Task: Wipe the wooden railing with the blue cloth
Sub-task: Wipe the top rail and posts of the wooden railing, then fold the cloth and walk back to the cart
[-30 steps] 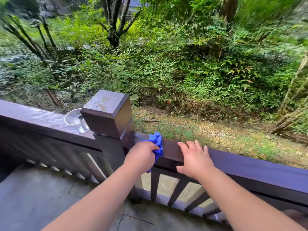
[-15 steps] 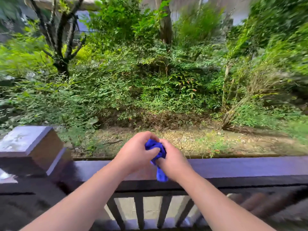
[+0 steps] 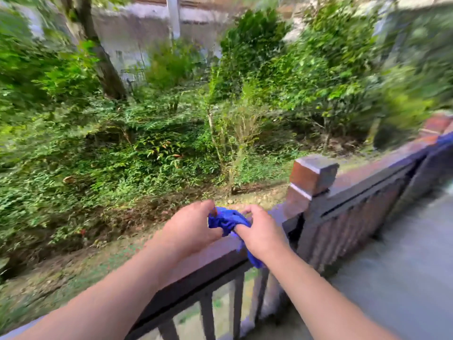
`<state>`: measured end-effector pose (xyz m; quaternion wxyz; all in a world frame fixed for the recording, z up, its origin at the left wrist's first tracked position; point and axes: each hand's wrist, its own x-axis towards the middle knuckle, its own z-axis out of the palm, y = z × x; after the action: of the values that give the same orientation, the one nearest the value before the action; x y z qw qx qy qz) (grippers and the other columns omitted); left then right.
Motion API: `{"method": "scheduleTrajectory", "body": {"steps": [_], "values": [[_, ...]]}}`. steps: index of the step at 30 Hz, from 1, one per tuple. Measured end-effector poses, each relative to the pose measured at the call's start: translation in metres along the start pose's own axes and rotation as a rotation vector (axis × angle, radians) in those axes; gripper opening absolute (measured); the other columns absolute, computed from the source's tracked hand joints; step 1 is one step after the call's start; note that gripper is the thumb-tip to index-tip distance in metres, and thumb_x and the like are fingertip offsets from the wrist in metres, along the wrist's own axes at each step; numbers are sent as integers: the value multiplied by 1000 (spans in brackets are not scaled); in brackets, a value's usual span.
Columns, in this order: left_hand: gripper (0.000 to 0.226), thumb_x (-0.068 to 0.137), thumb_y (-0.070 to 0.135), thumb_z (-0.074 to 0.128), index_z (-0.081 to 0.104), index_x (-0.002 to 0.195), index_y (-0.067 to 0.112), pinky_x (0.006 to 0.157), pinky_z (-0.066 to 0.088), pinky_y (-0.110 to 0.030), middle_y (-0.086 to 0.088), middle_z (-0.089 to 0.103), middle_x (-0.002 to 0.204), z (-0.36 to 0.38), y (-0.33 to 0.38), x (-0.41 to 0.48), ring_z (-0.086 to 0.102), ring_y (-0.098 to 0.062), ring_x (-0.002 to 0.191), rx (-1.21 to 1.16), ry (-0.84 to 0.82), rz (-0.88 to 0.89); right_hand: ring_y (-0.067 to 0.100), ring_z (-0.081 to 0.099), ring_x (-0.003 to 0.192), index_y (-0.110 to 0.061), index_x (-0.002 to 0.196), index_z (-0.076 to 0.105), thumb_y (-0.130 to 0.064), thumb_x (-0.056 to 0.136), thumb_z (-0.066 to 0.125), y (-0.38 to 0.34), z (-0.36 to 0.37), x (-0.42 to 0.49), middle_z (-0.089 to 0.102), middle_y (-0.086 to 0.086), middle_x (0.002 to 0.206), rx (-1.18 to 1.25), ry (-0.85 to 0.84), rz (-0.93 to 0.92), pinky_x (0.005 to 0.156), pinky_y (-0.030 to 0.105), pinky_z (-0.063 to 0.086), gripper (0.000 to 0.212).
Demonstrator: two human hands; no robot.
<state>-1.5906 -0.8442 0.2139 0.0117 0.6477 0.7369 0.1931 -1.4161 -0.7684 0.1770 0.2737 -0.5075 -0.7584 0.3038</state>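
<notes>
A bunched blue cloth (image 3: 226,220) is held between both hands just above the dark brown wooden railing (image 3: 210,257). My left hand (image 3: 192,229) pinches its left side with thumb and fingers. Gripping the cloth's right side is my right hand (image 3: 261,233), and a tail of cloth hangs down below it over the rail's near face. The railing's top rail runs from lower left towards a square-capped post (image 3: 311,179) at the right, then continues to the far right. The picture is blurred by motion.
Thin vertical balusters (image 3: 235,307) stand under the rail. A grey tiled floor (image 3: 392,278) lies on my side at the right. Beyond the railing are a dirt strip, dense green bushes, a tree trunk (image 3: 98,52) and a pale wall.
My view has swung right along the railing: the left post is gone and a new post shows at the right. Both hands stay together on the cloth, which left the rail a second ago.
</notes>
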Motion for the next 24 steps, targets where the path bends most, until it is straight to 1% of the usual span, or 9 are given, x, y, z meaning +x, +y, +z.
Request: {"method": "scheduleTrajectory", "body": {"steps": [4,7,10,13,15,17,19,20,24], "values": [[35,67,58,66,52,81,29,65,44,-32,3,65,88,47,104,51,63,-24,86,-40,-48,111,26,68,100,-28,113,65,-34,89,67,79,-79,4,75,-2,106,71,145,107,75,33,44,25],[50,59,63,65,48,95,32,69,54,-37,11,69,84,78,175,74,67,-20,80,-219,-83,158,21,67,97,-33,103,61,-24,93,61,124,-128,4,70,-10,94,164,234,161,74,29,40,13],[55,63,58,65,44,111,40,70,54,-35,13,70,86,103,236,95,69,-18,82,-267,-86,278,15,66,89,-39,98,57,-32,91,57,162,-171,1,68,-17,88,216,316,227,74,32,46,9],[44,67,55,66,52,107,42,66,49,-30,12,62,94,123,287,123,63,-11,81,-273,-102,394,14,67,88,-41,96,62,-44,82,51,197,-205,-1,73,-11,94,300,415,302,78,36,54,18],[40,69,50,68,54,105,41,73,53,-32,12,59,100,131,307,137,63,-10,84,-320,-173,442,11,68,88,-39,102,64,-48,77,50,211,-219,-2,75,-10,96,340,452,340,79,36,53,30],[39,71,43,70,53,106,39,76,53,-32,13,63,101,146,331,157,64,-9,87,-396,-269,512,12,71,89,-34,105,64,-46,75,52,230,-235,0,76,-7,95,413,519,396,80,38,55,34],[39,71,36,71,51,105,38,70,50,-26,12,65,98,163,353,176,63,-8,85,-447,-317,594,21,74,90,-29,103,64,-38,74,57,245,-251,5,76,0,96,481,612,432,83,47,59,31],[40,72,33,71,50,105,38,68,48,-26,11,64,97,170,362,182,62,-8,84,-461,-321,633,20,74,89,-30,101,64,-35,73,58,250,-260,8,76,-1,96,489,661,448,84,46,60,29],[38,71,33,71,48,102,37,65,44,-32,8,63,91,190,401,214,59,-12,76,-542,-328,734,7,71,82,-31,98,62,-28,66,58,258,-295,21,73,-6,98,526,861,479,76,29,51,32]]}}
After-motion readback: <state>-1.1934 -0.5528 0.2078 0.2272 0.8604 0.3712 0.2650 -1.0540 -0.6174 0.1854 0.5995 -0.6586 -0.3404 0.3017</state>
